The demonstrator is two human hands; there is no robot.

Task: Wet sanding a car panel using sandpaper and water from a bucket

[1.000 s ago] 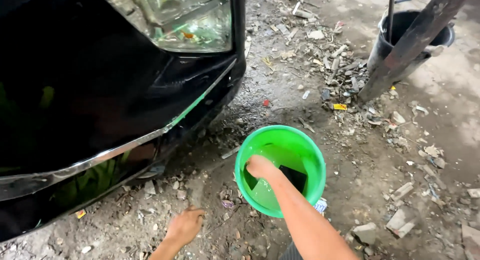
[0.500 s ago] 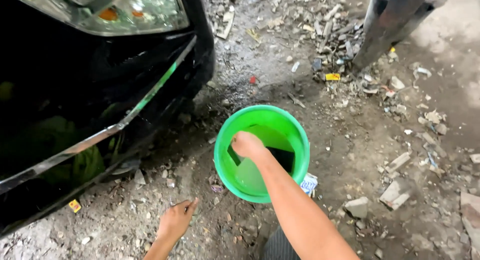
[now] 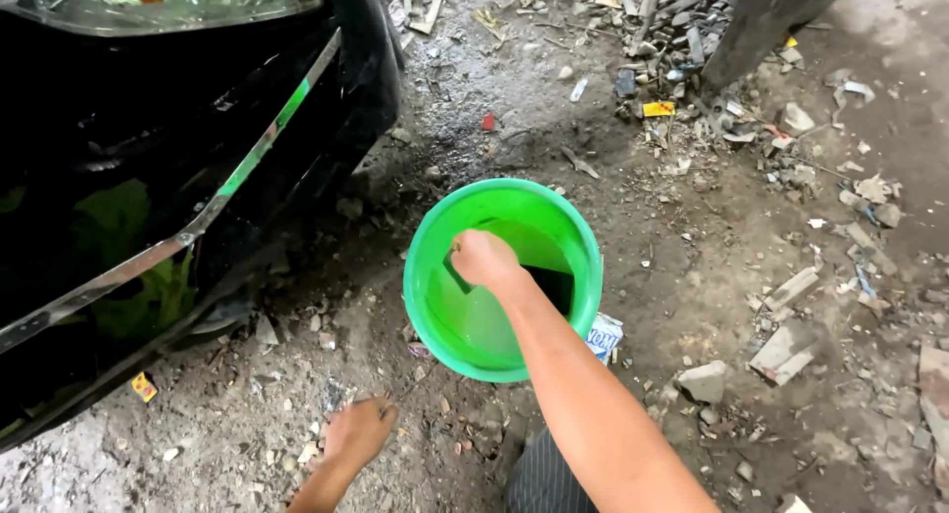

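Right hand (image 3: pixel 484 259) has sunk deeper into the green bucket (image 3: pixel 435 305) — grip curled, contents unclear; left hand (image 3: pixel 358 432) stays flat on the dirt.

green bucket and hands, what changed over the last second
The view shifted, so the green bucket and black car bumper sit higher in frame. The right hand stayed inside the bucket, reaching slightly deeper. The left hand stayed on the gravel ground. Nothing was taken hold of or released.

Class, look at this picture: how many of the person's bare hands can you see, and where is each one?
2. The right hand reaches inside the green bucket. The left hand rests on the gravelly ground beside the black car bumper. None appears hidden.
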